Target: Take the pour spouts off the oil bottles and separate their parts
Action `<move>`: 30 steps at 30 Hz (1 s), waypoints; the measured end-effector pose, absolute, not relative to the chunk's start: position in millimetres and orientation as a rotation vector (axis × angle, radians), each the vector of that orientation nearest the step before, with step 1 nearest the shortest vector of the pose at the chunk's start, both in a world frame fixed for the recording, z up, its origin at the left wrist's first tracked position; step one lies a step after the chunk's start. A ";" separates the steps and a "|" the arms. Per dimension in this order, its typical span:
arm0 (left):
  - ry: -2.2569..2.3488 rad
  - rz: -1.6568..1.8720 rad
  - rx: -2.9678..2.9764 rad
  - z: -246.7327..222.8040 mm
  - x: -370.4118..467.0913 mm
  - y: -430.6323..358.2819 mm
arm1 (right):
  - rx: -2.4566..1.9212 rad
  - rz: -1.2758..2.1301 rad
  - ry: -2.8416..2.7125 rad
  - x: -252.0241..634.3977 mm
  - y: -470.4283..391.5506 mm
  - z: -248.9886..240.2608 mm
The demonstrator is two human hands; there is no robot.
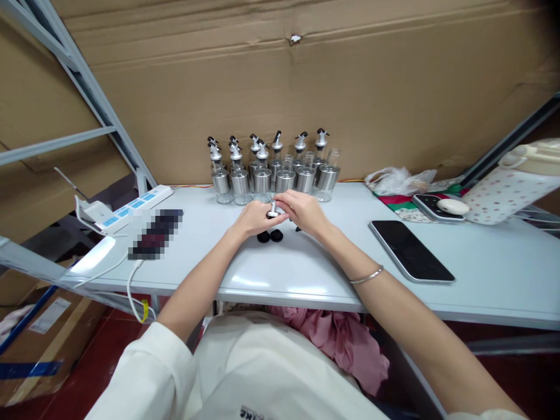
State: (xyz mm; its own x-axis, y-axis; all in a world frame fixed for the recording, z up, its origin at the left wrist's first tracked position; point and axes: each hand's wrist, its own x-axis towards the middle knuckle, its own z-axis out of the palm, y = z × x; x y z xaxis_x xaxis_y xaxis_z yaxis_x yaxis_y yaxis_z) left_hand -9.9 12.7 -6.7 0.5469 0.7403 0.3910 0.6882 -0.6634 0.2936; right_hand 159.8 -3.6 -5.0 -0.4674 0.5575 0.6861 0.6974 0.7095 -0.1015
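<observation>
1 silver spout (273, 210), between both hands' fingers (280, 217)

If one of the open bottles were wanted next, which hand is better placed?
Probably the right hand: the bottles without spouts fill the front row's right half, just beyond it. The left hand sits farther left. Fingers of both are at a loose spout.

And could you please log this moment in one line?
left hand: holding silver pourer | right hand: touching it | black pieces: on table | bottles: behind
</observation>
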 end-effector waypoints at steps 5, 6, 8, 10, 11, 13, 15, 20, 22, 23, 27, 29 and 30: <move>1.236 0.840 2.712 -8.3 -9.8 14.8 | -0.977 -0.133 -2.161 161.5 -1.4 -6.2; 1.230 0.844 2.726 -8.8 -9.8 15.0 | -1.003 -0.107 -2.154 161.6 -1.2 -6.4; 1.219 0.840 2.751 -9.5 -9.4 15.1 | -1.068 -0.037 -2.137 161.9 -0.7 -7.0; 1.207 0.833 2.772 -9.9 -8.8 14.7 | -1.135 0.058 -2.117 162.0 0.0 -7.7; 1.201 0.831 2.782 -10.1 -8.5 14.5 | -1.160 0.112 -2.108 162.0 0.5 -8.1; 1.181 0.820 2.802 -10.0 -7.8 13.9 | -1.175 0.228 -2.080 161.7 1.5 -8.5; 1.169 0.804 2.817 -9.5 -7.3 13.4 | -1.151 0.345 -2.038 160.9 2.1 -8.3; 1.164 0.750 2.828 -6.3 -7.1 11.3 | -1.103 0.528 -1.970 160.2 1.2 -6.0; 1.154 0.734 2.825 -5.7 -7.5 10.7 | -1.101 0.575 -1.963 161.1 0.3 -4.9; 1.151 0.726 2.825 -5.7 -7.7 10.6 | -1.103 0.596 -1.965 161.7 -0.2 -4.2; 1.161 0.696 2.833 -6.7 -8.3 11.2 | -1.176 0.637 -1.985 163.6 -1.4 -1.3; 1.157 0.687 2.837 -6.7 -8.1 11.2 | -1.213 0.670 -1.961 163.7 -0.9 -0.5; 1.151 0.685 2.839 -6.5 -7.8 11.2 | -1.224 0.694 -1.940 163.5 -0.4 -0.5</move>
